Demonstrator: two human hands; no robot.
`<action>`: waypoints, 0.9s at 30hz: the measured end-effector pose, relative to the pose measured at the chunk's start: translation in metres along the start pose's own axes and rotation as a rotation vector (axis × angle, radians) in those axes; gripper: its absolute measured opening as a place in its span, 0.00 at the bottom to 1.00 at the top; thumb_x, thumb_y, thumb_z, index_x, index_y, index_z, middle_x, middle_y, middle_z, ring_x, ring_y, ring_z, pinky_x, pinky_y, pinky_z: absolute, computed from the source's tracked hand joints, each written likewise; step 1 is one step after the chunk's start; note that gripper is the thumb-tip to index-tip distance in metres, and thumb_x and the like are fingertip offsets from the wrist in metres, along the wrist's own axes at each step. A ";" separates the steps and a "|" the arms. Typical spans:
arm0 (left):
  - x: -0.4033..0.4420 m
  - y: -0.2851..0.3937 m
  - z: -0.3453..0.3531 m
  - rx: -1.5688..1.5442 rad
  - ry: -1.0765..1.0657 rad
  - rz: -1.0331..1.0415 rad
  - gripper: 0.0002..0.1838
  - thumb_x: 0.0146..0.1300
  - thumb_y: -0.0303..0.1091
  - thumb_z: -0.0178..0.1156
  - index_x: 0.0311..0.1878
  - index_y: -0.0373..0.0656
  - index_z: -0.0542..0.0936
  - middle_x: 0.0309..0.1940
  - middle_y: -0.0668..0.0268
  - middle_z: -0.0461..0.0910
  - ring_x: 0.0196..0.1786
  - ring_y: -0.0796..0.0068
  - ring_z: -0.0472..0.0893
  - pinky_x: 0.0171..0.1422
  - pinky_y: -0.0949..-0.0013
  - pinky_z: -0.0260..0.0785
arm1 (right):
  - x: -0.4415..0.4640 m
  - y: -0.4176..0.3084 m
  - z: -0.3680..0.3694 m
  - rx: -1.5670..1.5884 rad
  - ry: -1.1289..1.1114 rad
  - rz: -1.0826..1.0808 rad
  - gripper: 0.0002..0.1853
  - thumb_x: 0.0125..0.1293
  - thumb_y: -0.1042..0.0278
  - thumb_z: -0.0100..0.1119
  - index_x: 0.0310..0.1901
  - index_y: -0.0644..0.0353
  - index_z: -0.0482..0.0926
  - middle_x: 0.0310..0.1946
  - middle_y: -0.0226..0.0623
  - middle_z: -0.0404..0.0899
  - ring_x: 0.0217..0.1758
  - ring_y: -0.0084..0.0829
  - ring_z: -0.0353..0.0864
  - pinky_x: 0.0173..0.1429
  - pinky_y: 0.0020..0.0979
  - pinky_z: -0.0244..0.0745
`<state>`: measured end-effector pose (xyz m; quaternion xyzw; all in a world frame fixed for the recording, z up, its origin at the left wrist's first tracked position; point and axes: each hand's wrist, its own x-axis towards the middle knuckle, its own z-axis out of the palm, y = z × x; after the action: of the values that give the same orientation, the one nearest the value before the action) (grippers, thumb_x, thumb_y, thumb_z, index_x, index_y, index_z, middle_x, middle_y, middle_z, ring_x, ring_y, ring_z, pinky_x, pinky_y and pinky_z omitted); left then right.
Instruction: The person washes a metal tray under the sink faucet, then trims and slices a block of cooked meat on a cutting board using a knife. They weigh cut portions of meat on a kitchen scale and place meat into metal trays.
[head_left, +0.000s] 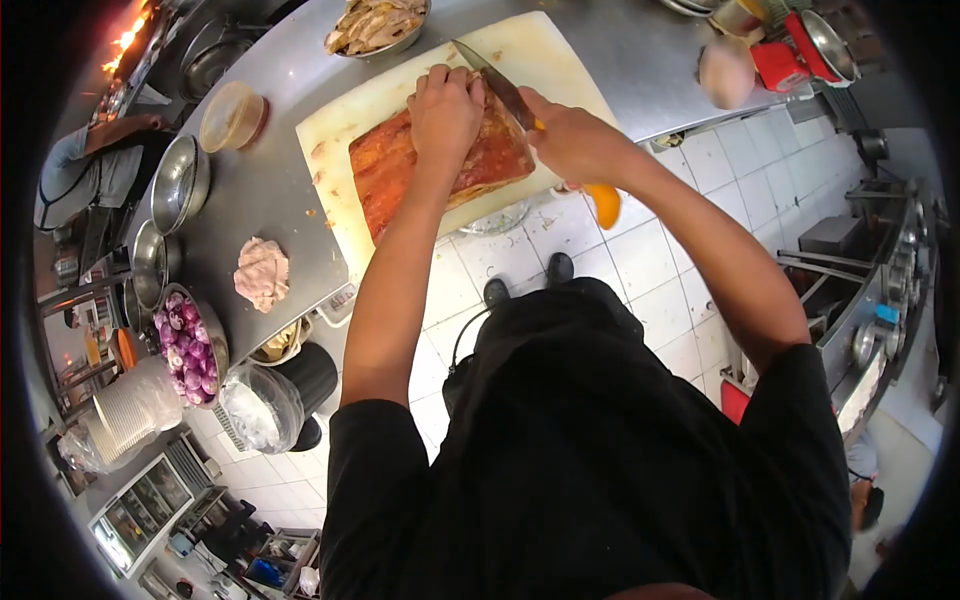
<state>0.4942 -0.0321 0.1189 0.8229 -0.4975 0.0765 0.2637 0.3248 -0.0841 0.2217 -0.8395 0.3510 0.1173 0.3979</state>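
Note:
A large slab of reddish-brown meat (385,175) lies on a pale cutting board (335,125). My left hand (446,115) rests on the slab's far part, fingers bent and pressed together at its top edge. In my right hand (575,140) is a knife (500,88) with a yellow handle, its blade pointing up and left along the slab's far right side. The blade's edge is close to the fingertips of my left hand. Whether it is in the meat cannot be made out.
A bowl of sliced meat (375,25) stands beyond the board. Leftward are a plastic tub (233,115), metal bowls (180,183), a pale meat piece (262,273) and a bowl of purple onions (187,350). A red scale (780,67) is at right. Another person (90,165) stands far left.

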 end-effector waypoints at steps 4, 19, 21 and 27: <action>0.000 -0.003 0.003 -0.003 0.026 0.007 0.13 0.64 0.42 0.59 0.43 0.43 0.83 0.44 0.62 0.78 0.51 0.59 0.76 0.54 0.52 0.69 | -0.031 -0.011 -0.010 -0.004 -0.075 0.085 0.32 0.71 0.66 0.42 0.75 0.61 0.49 0.45 0.55 0.80 0.22 0.37 0.81 0.35 0.37 0.79; 0.000 -0.003 0.004 -0.017 0.028 0.014 0.13 0.64 0.42 0.59 0.42 0.43 0.83 0.43 0.61 0.77 0.51 0.59 0.76 0.53 0.52 0.69 | 0.006 -0.007 0.007 -0.059 0.007 0.009 0.33 0.71 0.64 0.43 0.75 0.59 0.49 0.40 0.51 0.81 0.22 0.35 0.80 0.33 0.34 0.79; 0.001 -0.003 0.001 -0.011 0.023 0.020 0.13 0.64 0.42 0.59 0.42 0.43 0.83 0.43 0.61 0.77 0.51 0.59 0.76 0.53 0.52 0.69 | 0.015 -0.006 0.004 -0.006 0.008 -0.007 0.33 0.71 0.64 0.43 0.76 0.58 0.49 0.39 0.51 0.81 0.22 0.35 0.80 0.33 0.34 0.79; 0.000 0.000 0.001 0.001 0.019 -0.010 0.13 0.64 0.42 0.59 0.42 0.43 0.83 0.45 0.62 0.78 0.51 0.59 0.77 0.54 0.51 0.69 | -0.034 -0.014 -0.008 0.031 -0.068 0.075 0.34 0.71 0.64 0.43 0.76 0.59 0.47 0.37 0.52 0.81 0.19 0.36 0.79 0.33 0.36 0.79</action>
<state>0.4937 -0.0328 0.1183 0.8247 -0.4910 0.0832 0.2681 0.3095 -0.0673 0.2515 -0.8149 0.3705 0.1551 0.4179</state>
